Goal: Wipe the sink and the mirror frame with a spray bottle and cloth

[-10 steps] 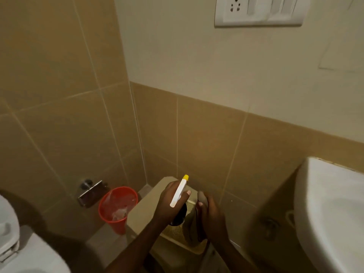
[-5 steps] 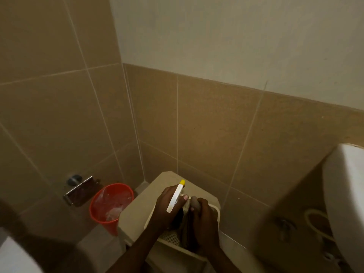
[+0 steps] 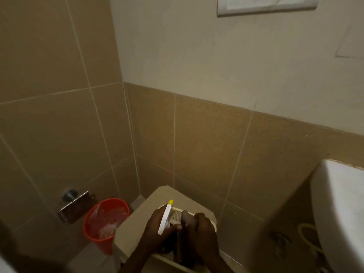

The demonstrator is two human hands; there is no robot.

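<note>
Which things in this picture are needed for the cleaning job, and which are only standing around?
For the job:
spray bottle, held in the left hand
grey cloth, held in the right hand
sink

Just there:
orange bin
paper holder
switch plate

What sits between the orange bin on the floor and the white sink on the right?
In the head view, a beige low stand lies between the orange plastic bin and white ceramic sink; both hands work over it, the left hand gripping a white spray bottle.
</note>
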